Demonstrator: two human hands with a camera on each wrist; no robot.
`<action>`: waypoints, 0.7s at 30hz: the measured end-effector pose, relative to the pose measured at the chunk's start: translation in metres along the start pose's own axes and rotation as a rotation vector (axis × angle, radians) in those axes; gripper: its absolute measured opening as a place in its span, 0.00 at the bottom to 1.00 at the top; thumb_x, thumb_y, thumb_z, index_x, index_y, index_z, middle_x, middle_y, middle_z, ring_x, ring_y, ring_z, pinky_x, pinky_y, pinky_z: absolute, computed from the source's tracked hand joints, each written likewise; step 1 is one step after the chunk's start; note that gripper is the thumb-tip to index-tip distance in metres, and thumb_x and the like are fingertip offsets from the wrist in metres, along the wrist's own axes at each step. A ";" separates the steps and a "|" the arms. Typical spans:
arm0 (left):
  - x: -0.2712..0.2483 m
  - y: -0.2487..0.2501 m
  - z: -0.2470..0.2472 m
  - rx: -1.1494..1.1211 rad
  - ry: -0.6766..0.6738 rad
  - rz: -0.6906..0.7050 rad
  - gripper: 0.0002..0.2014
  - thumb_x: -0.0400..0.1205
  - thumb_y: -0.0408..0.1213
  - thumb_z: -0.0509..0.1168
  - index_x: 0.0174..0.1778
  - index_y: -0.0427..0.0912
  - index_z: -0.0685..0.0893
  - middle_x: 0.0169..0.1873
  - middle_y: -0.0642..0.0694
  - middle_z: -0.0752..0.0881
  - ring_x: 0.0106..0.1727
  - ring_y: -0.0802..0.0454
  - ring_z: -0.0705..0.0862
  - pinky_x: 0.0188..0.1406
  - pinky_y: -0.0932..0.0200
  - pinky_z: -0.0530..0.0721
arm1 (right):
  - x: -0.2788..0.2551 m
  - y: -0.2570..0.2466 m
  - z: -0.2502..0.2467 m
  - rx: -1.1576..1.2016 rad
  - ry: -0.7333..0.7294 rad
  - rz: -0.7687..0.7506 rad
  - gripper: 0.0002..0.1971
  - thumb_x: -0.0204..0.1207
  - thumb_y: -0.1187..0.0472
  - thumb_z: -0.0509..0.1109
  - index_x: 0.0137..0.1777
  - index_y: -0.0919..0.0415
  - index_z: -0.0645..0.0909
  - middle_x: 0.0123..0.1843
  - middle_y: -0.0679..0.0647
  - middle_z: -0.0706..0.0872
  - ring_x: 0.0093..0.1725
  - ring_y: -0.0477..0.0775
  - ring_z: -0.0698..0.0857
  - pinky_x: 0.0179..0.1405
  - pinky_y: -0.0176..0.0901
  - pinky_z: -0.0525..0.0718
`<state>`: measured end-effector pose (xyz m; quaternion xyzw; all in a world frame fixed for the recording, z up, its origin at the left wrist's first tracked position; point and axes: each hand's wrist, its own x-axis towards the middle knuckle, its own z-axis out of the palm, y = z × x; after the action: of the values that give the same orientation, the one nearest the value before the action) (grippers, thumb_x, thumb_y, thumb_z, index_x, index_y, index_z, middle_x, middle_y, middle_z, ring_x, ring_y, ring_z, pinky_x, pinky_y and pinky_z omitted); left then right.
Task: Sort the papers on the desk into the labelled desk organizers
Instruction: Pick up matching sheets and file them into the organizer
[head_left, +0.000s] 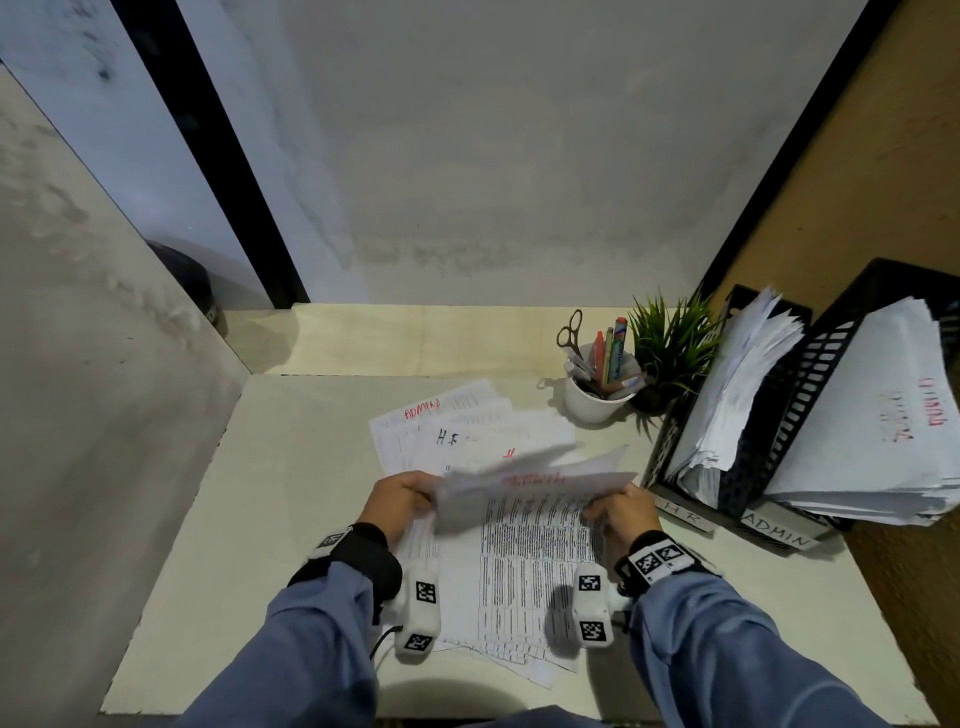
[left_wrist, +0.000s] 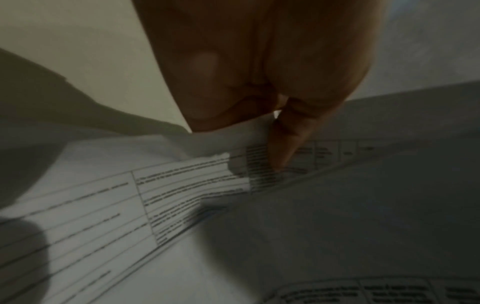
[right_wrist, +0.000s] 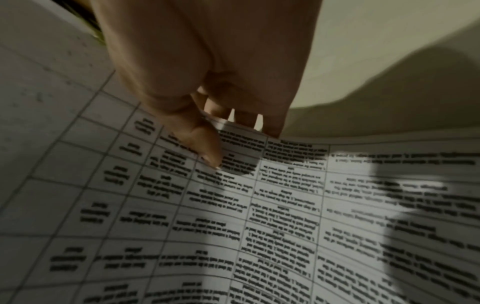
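Observation:
A printed sheet with a table (head_left: 535, 551) is lifted at its far edge over the desk, red writing across its blurred top. My left hand (head_left: 402, 496) pinches its left edge, thumb on top (left_wrist: 283, 148). My right hand (head_left: 621, 512) pinches the right edge, thumb on the print (right_wrist: 205, 148). More papers (head_left: 457, 426), marked ADMIN and HR, lie fanned beyond it. At the right stand two black organizers: the one labelled HR (head_left: 680, 517) and the one labelled ADMIN (head_left: 779, 535), both full of sheets.
A white cup (head_left: 597, 400) with pens and scissors and a small green plant (head_left: 670, 343) stand at the back right, close to the HR organizer. Walls close in the desk (head_left: 291, 493) on the left and behind. Other sheets lie under the held one.

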<state>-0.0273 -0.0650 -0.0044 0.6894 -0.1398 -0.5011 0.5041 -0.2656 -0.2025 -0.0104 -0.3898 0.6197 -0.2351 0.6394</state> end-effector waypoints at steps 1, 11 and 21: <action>-0.003 0.002 0.004 -0.013 -0.034 -0.036 0.12 0.70 0.13 0.58 0.36 0.28 0.85 0.34 0.41 0.89 0.39 0.44 0.87 0.37 0.62 0.84 | -0.001 0.001 0.002 0.026 -0.038 0.004 0.17 0.66 0.82 0.66 0.53 0.70 0.83 0.37 0.58 0.85 0.37 0.61 0.81 0.27 0.35 0.80; -0.007 -0.001 0.010 -0.102 -0.004 -0.028 0.07 0.81 0.31 0.63 0.48 0.38 0.87 0.57 0.40 0.86 0.64 0.38 0.82 0.66 0.47 0.79 | -0.016 -0.003 0.022 0.191 0.030 0.153 0.16 0.67 0.78 0.68 0.56 0.74 0.81 0.48 0.65 0.89 0.50 0.63 0.85 0.45 0.36 0.83; -0.027 0.058 0.046 0.069 0.187 0.466 0.05 0.80 0.29 0.65 0.50 0.40 0.79 0.46 0.47 0.88 0.46 0.50 0.87 0.42 0.64 0.84 | -0.051 -0.076 0.039 0.151 -0.056 -0.428 0.12 0.77 0.71 0.66 0.56 0.56 0.78 0.53 0.54 0.87 0.51 0.52 0.86 0.50 0.41 0.85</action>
<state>-0.0602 -0.0977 0.0591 0.6988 -0.2649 -0.3004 0.5927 -0.2197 -0.1988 0.0781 -0.4699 0.4854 -0.4003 0.6191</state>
